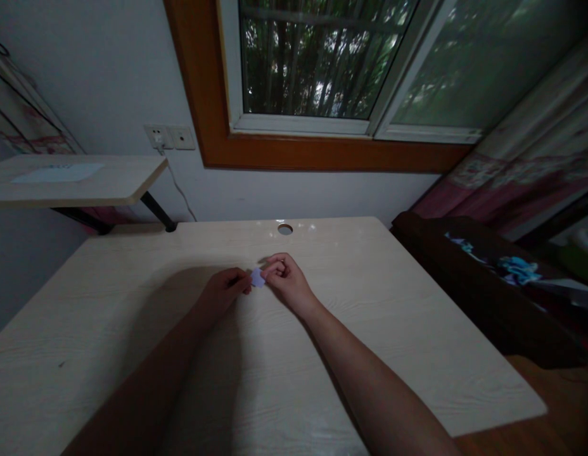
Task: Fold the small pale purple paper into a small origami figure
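A small piece of light purple paper [258, 277] is pinched between my two hands, over the far middle part of the pale wooden desk [398, 354]. My left hand [226, 288] has its thumb and fingers closed on the left edge of the paper. From the right, my right hand [287, 278] grips the opposite edge with thumb and forefinger, its other fingers curled. Whether the paper is folded is too small to tell. Part of it is hidden behind the fingertips.
At the back left a raised shelf [146, 170] on black legs holds a white sheet [59, 173]. A round cable hole [285, 230] lies near the desk's back edge. A white cable [180, 190] hangs from a wall socket [158, 136]. Dark furniture [465, 272] with cloth stands right of the desk.
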A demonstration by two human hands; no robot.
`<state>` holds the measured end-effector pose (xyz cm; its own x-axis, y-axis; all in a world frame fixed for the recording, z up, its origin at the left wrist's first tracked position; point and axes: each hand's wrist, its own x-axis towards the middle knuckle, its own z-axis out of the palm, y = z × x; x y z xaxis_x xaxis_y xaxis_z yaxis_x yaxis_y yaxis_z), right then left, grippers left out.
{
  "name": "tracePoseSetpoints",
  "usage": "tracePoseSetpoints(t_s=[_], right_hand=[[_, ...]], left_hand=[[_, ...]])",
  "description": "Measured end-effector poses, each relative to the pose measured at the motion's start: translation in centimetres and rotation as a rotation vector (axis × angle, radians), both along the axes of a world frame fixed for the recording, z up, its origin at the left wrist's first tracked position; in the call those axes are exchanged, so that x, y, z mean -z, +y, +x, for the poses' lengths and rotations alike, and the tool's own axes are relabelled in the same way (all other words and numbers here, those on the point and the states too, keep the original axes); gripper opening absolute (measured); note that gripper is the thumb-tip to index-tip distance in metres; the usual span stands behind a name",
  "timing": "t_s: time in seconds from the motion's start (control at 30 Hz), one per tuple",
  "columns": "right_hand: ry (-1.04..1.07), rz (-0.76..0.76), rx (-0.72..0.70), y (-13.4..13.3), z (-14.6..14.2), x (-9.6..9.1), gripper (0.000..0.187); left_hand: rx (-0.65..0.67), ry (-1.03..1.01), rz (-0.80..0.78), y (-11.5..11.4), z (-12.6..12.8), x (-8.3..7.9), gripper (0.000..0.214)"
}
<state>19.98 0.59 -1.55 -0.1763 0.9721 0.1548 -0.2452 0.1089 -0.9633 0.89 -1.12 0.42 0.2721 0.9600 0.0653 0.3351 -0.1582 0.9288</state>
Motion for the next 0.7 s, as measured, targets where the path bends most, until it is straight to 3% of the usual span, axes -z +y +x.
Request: tracePoseSetpoints(t_s=[0.7], right_hand=[[0.084,0.009,-0.032,-0.05,-0.06,0.03,0.034]], left_hand=[[-0.008,0.002,0.02,0.14,0.04,0.34,0.028]])
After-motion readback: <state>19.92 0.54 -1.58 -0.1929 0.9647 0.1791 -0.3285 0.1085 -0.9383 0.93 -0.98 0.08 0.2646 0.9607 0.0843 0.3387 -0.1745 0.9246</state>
